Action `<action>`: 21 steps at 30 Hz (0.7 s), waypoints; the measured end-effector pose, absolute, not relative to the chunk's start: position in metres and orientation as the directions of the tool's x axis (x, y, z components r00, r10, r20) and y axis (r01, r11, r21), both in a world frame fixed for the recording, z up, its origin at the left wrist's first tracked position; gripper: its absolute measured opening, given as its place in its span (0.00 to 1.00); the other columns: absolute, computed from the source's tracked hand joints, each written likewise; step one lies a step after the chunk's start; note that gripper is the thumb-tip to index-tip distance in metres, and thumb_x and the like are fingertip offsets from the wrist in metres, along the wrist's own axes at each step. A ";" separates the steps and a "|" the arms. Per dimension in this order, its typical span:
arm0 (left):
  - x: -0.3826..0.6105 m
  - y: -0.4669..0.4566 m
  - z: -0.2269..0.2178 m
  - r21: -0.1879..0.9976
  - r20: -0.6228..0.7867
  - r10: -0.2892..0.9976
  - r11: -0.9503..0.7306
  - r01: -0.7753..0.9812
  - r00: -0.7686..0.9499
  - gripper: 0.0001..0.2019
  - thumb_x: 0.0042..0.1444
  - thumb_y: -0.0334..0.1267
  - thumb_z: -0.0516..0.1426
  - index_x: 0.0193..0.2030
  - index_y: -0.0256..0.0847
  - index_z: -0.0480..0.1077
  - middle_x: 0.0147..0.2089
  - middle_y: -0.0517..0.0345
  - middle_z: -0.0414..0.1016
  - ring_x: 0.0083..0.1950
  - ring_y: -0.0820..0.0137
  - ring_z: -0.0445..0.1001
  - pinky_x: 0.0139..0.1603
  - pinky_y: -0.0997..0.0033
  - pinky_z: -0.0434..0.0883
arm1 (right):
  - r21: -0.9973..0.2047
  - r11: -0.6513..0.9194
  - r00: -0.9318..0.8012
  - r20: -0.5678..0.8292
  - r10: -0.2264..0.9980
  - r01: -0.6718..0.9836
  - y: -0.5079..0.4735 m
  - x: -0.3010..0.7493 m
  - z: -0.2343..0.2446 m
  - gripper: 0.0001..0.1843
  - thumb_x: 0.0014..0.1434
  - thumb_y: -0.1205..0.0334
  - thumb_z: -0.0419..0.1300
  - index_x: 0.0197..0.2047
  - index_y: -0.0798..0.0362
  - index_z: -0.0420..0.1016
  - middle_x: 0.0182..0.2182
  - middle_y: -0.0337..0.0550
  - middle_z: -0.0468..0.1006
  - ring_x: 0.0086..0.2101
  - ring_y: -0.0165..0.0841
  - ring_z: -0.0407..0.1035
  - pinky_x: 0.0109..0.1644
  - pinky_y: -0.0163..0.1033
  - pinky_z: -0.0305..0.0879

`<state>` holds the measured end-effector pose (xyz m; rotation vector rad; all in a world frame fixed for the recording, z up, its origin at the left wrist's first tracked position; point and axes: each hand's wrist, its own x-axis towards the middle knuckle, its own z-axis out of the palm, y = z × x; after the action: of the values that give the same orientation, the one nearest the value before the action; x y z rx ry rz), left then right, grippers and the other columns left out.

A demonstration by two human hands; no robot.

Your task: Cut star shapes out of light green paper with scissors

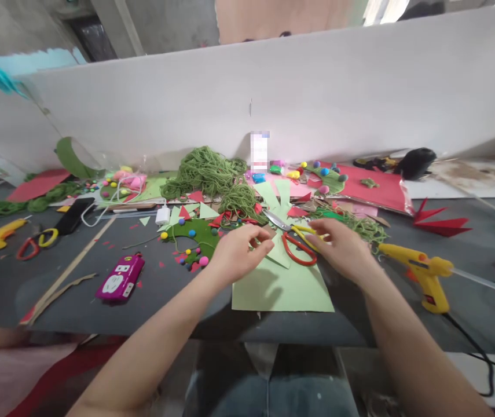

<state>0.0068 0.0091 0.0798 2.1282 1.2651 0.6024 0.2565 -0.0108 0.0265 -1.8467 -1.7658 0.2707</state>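
Note:
Scissors (298, 250) with one red and one yellow handle lie over light green paper (279, 295), silver blades pointing up and left. My right hand (341, 246) has its fingers and thumb closed on the yellow handle. Left of the scissors, my left hand (241, 252) hovers above the paper's edge. Its fingers curl loosely, with a gap between thumb and index finger, and no held thing shows. A dark green felt piece (199, 234) with colourful pompoms lies beside my left hand. Cut strips of the light green paper (284, 194) stretch toward the back.
A yellow glue gun (429, 272) stands at right with its black cord hanging off the table. To the left lie a magenta device (121, 278), a phone (74, 214), more scissors (37, 242) and another glue gun (4, 233). Green yarn (206, 171) is heaped before the white partition (316, 98).

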 end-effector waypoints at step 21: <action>0.016 0.060 0.016 0.921 -0.163 0.971 0.085 0.380 0.178 0.07 0.53 0.38 0.58 0.33 0.44 0.61 0.24 0.68 0.62 0.26 0.73 0.64 0.28 0.73 0.62 | -0.906 -0.314 0.111 -0.294 0.949 0.284 0.030 0.271 0.017 0.24 0.46 0.49 0.69 0.42 0.54 0.74 0.28 0.38 0.76 0.25 0.30 0.67 0.30 0.36 0.60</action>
<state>0.0161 0.0602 0.0158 1.4694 1.3715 0.7570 0.2709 0.0303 0.0169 -1.7020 -1.2144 1.2272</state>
